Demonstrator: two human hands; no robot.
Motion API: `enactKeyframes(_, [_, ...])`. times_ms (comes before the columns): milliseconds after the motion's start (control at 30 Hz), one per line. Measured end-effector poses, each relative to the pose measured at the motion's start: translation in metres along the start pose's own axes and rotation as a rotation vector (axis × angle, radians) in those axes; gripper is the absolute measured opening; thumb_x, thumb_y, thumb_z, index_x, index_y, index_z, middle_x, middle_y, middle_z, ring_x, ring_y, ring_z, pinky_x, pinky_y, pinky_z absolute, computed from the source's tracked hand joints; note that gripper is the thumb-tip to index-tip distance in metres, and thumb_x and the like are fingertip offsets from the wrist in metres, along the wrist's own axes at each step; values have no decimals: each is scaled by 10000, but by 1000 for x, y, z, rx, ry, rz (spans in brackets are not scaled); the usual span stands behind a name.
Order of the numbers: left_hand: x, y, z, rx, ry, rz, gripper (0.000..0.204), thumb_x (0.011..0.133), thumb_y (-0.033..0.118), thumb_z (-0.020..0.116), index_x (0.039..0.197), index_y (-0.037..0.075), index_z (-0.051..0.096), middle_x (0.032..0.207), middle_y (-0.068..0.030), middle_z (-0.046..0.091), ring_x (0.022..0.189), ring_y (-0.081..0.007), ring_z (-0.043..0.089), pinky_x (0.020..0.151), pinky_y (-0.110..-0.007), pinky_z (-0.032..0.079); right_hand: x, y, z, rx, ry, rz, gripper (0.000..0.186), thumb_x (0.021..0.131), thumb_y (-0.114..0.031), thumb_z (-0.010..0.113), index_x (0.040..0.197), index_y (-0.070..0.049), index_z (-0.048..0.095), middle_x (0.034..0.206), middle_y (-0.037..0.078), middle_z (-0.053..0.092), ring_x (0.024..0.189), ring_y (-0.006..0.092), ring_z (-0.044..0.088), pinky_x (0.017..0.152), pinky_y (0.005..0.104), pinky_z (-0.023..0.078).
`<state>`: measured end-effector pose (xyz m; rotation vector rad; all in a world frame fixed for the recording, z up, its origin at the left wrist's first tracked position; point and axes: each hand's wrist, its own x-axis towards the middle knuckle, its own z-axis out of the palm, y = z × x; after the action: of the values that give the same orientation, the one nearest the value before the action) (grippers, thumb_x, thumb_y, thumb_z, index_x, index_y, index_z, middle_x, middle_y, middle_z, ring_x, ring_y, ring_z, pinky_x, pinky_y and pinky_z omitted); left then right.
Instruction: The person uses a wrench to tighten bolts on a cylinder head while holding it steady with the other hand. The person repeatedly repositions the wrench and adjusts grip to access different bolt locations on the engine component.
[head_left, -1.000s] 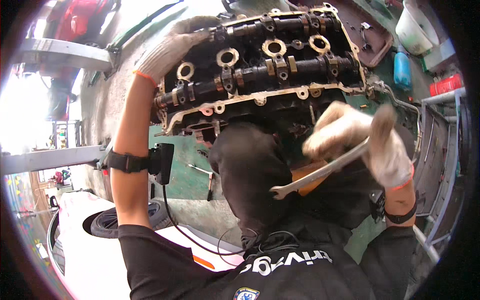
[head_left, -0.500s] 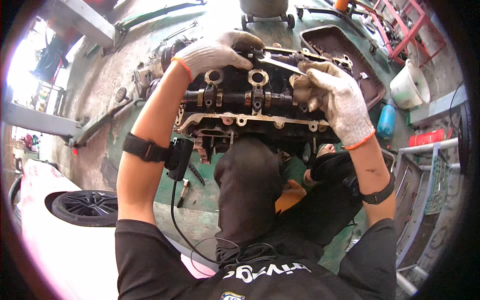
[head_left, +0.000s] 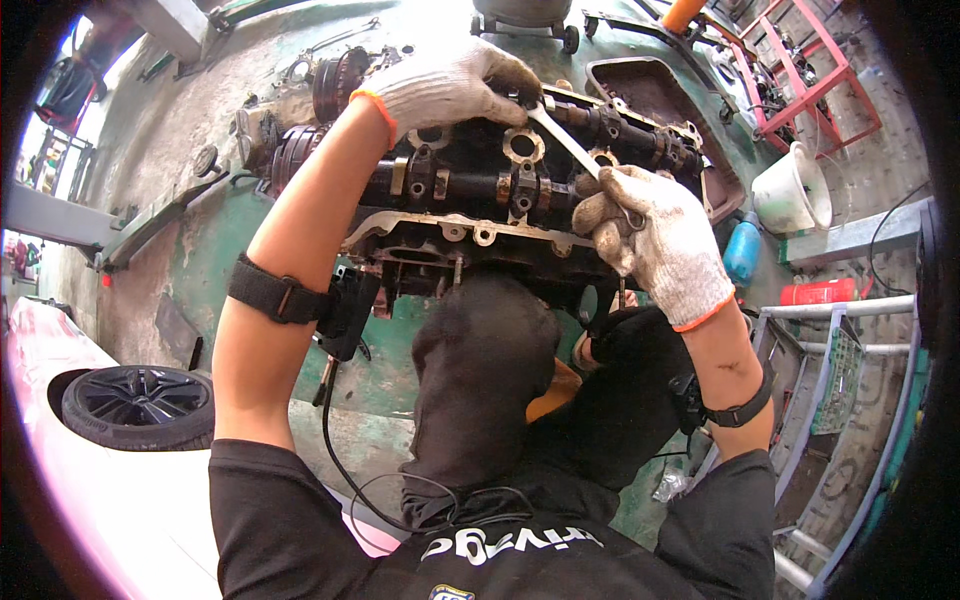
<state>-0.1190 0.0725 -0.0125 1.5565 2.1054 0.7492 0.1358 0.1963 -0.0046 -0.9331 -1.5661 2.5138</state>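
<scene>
While the right hand (head_left: 660,235) clasps the wrench (head_left: 567,140), the left hand (head_left: 452,88), set apart, curls over the engine (head_left: 462,186); I cannot tell whether it grips anything

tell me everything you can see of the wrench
The wrench is slim, straight-shanked and pale silver, apparently bare metal with a bright sheen. It slants from upper left to lower right above the dark engine part with the pale rim. The gloved right grip holds its lower end, largely hiding it. Its upper end lies close to the fingertips of the gloved left grip; whether they touch, or that end is seated on anything, I cannot tell.
</scene>
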Motion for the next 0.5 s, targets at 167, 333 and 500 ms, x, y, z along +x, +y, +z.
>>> enactKeyframes(167, [-2, 1, 1, -9, 59, 62, 438, 874, 273, 808, 1280, 126, 736, 1166, -102, 769, 1041, -208, 703, 990, -333, 517, -8, 9, 17, 12, 11, 31, 316, 1066, -245, 554, 1115, 54, 641, 790, 175, 714, 479, 157, 600, 386, 225, 416])
enactKeyframes(333, [-4, 2, -1, -21, 23, 55, 468, 879, 255, 785, 1311, 92, 711, 1259, -113, 730, 1120, -219, 679, 1040, -344, 498, -5, 22, 31, 104, -105, 53, 345, 1087, -265, 521, 1167, 56, 620, 830, 148, 716, 537, 158, 620, 425, 241, 452])
enactKeyframes(500, [-2, 1, 0, 21, 78, 93, 405, 894, 220, 770, 1288, 133, 732, 1150, -96, 771, 1024, -185, 703, 952, -308, 531, -5, 21, 37, 173, -86, 97, 293, 1078, -238, 534, 1141, 32, 630, 786, 89, 685, 523, 112, 580, 421, 213, 425])
